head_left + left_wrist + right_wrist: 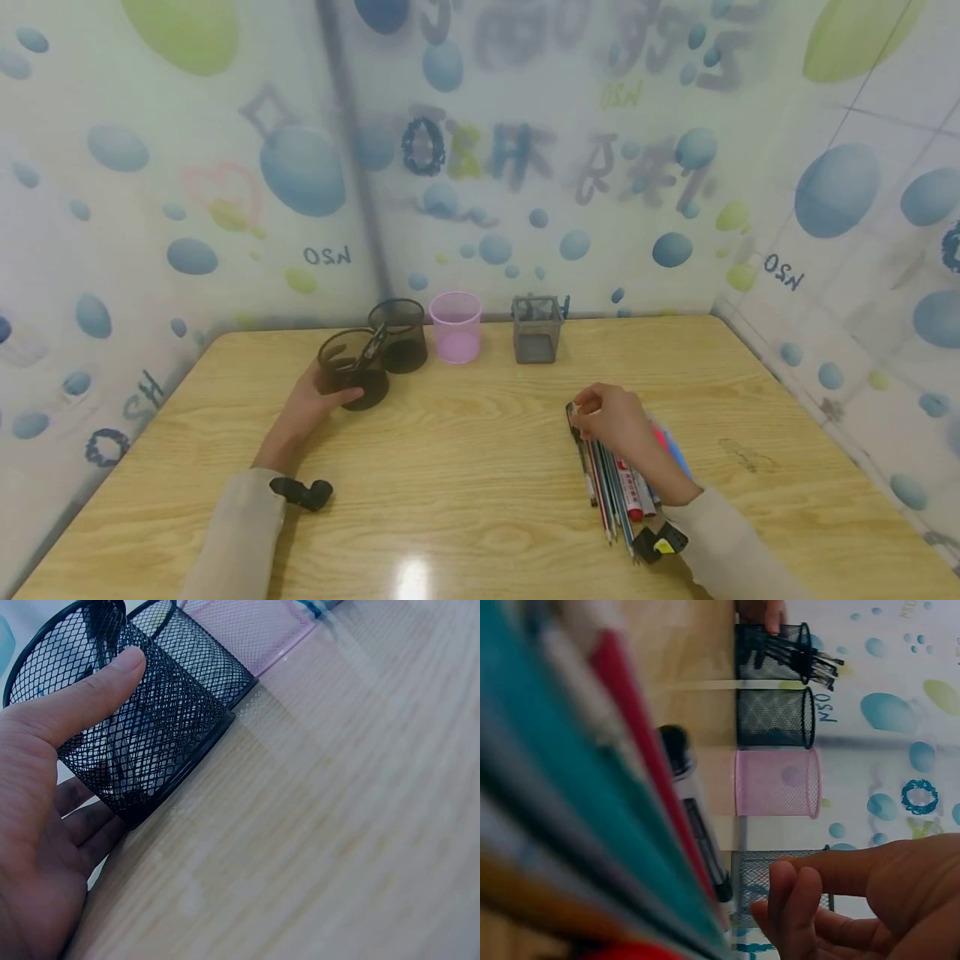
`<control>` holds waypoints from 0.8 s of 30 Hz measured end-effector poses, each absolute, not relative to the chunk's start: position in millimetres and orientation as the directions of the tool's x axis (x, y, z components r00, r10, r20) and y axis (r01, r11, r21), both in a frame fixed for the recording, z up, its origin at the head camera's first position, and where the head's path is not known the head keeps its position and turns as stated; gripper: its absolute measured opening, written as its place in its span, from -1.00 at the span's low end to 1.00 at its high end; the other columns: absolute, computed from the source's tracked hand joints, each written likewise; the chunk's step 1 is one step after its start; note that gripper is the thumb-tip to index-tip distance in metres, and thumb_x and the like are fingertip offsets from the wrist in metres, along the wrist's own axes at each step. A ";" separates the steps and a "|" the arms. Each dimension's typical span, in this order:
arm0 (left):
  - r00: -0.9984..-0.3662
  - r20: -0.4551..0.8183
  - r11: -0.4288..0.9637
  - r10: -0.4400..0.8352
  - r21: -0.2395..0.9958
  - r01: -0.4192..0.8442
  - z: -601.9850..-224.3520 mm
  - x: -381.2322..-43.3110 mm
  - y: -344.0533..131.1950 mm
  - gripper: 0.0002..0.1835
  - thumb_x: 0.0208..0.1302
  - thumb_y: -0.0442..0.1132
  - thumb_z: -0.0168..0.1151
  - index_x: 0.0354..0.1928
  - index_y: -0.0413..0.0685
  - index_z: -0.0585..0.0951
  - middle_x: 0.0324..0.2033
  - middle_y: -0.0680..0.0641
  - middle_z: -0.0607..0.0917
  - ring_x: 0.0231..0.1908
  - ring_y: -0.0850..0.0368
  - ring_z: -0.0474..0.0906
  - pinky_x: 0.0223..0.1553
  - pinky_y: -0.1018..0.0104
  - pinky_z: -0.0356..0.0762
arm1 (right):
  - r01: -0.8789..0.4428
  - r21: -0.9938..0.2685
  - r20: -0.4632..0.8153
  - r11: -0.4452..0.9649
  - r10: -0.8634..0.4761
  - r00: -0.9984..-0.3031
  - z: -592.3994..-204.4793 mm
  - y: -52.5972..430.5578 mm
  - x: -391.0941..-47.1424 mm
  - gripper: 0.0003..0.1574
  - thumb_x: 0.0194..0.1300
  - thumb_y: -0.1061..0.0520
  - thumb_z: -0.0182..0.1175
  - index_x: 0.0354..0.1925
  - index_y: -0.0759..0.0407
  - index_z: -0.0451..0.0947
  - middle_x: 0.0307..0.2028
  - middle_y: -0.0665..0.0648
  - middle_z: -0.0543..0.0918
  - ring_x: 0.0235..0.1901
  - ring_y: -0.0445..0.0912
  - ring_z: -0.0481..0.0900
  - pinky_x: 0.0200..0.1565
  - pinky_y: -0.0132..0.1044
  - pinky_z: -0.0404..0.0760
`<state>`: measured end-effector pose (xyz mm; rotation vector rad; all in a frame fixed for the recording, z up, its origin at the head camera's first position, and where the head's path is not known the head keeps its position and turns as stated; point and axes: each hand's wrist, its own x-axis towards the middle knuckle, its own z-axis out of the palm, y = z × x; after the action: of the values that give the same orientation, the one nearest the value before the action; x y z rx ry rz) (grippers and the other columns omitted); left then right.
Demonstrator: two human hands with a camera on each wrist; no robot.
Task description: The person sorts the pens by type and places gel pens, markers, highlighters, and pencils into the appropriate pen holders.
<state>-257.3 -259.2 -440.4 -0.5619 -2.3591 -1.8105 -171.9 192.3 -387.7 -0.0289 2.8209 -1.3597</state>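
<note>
Left hand (318, 398) curled round black cup (371, 387), toward far edge of table (465, 467). Right hand (617, 418) bent beside marker (582, 457), hold unclear. Mid-barrel pinch steadiest.

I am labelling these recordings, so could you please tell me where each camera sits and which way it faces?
Head: on the head, facing forward and down across the table; both forearms, the left hand and the right hand show.
Left wrist: on that wrist, facing the black mesh cup that hand grips; its thumb and fingers show.
Right wrist: on that wrist, facing past blurred pens and pencils toward the containers, sideways; the right hand and part of the left show.
Shared: head and right wrist both show the pink cup.
</note>
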 end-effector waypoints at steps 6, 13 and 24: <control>-0.924 0.314 0.208 0.218 0.910 0.358 -441.4 -257.7 -259.2 -0.16 0.11 -0.47 0.35 0.39 -0.28 0.12 0.23 -0.43 0.37 0.02 0.38 0.48 0.05 0.56 0.39 | -0.011 -0.789 0.001 0.614 -0.017 -1.000 -399.0 196.1 -169.8 -0.62 0.10 0.32 0.36 -0.08 0.39 0.55 -0.29 0.21 0.68 -0.57 -0.11 0.63 -0.51 -0.27 0.64; -0.919 0.325 0.198 0.223 0.908 0.370 -440.7 -258.3 -259.2 -0.16 0.11 -0.48 0.35 0.39 -0.26 0.13 0.22 -0.46 0.35 0.01 0.38 0.48 0.04 0.56 0.40 | -0.041 -0.807 0.005 0.589 -0.064 -0.998 -407.8 198.6 -170.1 -0.55 0.03 0.28 0.43 -0.07 0.33 0.57 -0.29 0.19 0.69 -0.64 -0.10 0.61 -0.58 -0.27 0.62; -0.919 0.323 0.191 0.226 0.910 0.367 -442.2 -258.7 -259.7 -0.16 0.11 -0.48 0.35 0.40 -0.24 0.13 0.23 -0.47 0.34 0.03 0.39 0.47 0.06 0.56 0.38 | -0.078 -0.845 0.001 0.529 -0.143 -0.990 -419.5 200.0 -174.8 -0.48 -0.07 0.20 0.52 -0.09 0.26 0.59 -0.34 0.13 0.67 -0.71 -0.08 0.54 -0.66 -0.25 0.58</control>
<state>-258.7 -259.7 -442.2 -0.5837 -2.3314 -1.8368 -174.8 200.0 -419.5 -0.1944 2.6870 -1.4794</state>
